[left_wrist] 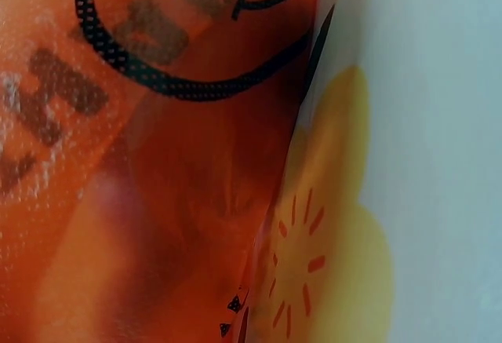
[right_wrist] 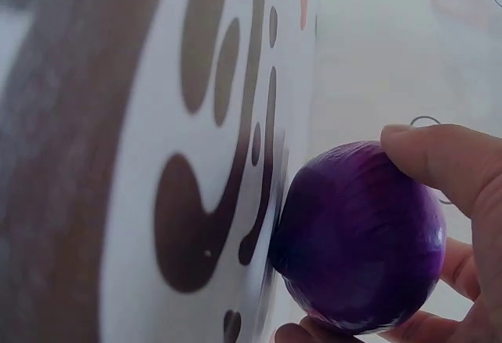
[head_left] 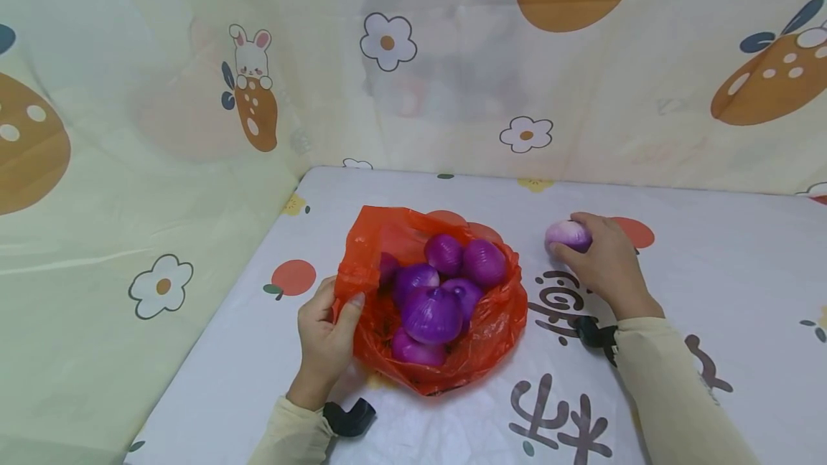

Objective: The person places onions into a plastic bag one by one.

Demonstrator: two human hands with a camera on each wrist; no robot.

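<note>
An orange-red plastic bag [head_left: 491,350] lies opened out on the table with several purple onions [head_left: 431,316] inside. My left hand [head_left: 329,336] grips the bag's left rim, thumb on the inner side. In the left wrist view the bag's printed side [left_wrist: 180,202] fills much of the picture, and the hand itself is out of sight there. To the right of the bag, my right hand [head_left: 604,257] holds a single onion [head_left: 568,236] between thumb and fingers. The right wrist view shows this purple onion [right_wrist: 361,241] at the table surface, fingers curled round it.
A white printed cloth [head_left: 258,379] with fruit, flowers and dark lettering covers the table. Behind and to the left hang pale curtains [head_left: 452,106] with carrot, rabbit and flower prints. A black wrist mount [head_left: 349,417] sits at the left cuff, another [head_left: 594,334] at the right.
</note>
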